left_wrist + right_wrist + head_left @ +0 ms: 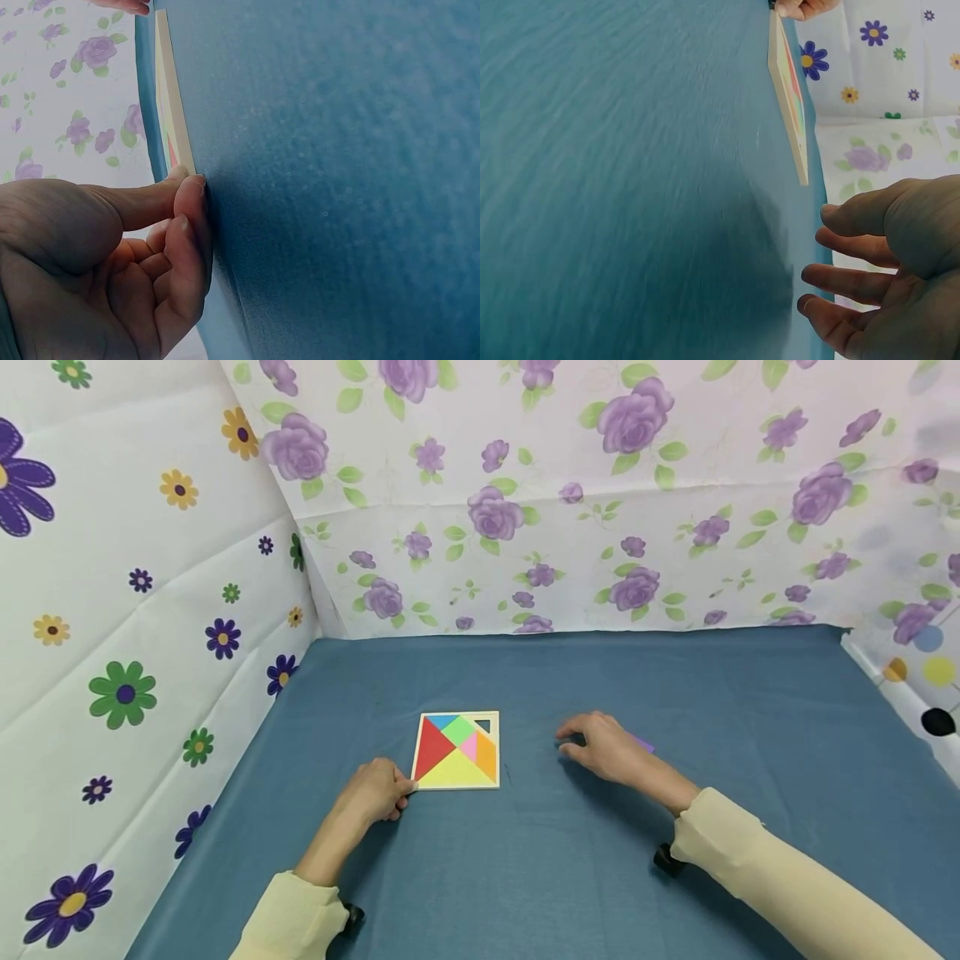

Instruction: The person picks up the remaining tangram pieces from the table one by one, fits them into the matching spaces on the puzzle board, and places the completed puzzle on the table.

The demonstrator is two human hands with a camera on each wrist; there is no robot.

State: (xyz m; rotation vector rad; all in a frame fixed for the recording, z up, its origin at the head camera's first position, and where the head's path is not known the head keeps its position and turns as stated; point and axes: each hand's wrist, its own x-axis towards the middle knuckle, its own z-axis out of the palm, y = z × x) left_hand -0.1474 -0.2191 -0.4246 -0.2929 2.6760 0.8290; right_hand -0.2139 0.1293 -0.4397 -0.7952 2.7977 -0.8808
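A square tangram puzzle (457, 768) lies on the blue cloth, its light wooden frame holding red, yellow, blue, green, pink and orange pieces. At its upper right corner a small dark triangular gap shows. My left hand (375, 791) pinches the frame's lower left corner between thumb and index finger; the left wrist view shows the frame's edge (178, 112) in that grip. To the right of the puzzle, my right hand (603, 747) hovers over the cloth with fingers loosely bent and apart, holding nothing. Partly hidden behind it is a purple piece (643, 744).
A blue cloth (525, 877) covers the table. White flowered sheets stand behind it (555, 552) and along the left side (172, 635). A dotted sheet (918, 693) borders the right edge. Dark wrist devices sit below both cuffs.
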